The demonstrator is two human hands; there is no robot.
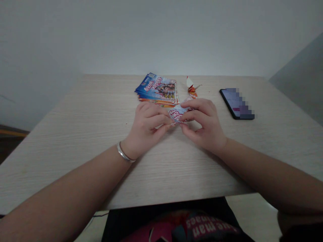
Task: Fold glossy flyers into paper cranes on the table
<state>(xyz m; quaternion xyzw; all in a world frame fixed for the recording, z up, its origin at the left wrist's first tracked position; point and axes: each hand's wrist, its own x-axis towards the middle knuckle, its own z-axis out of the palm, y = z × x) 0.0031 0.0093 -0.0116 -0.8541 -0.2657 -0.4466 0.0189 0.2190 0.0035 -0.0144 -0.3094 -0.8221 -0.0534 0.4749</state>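
Between my two hands is a small folded piece of printed paper (176,113), light blue and white with red lettering. My left hand (150,122), with a silver bangle at the wrist, pinches its left side between thumb and fingers. My right hand (204,123) grips the right side, its fingers lying over the top and the thumb at the near edge. The fingers hide part of the paper. Just behind lie a stack of printed leaflets (158,88), blue and orange, and a folded orange-and-white paper crane (192,90).
A phone (237,104) with its screen lit lies at the right of the pale wooden table (88,141). A pale wall (161,37) rises behind the table's far edge. My lap shows below the near edge.
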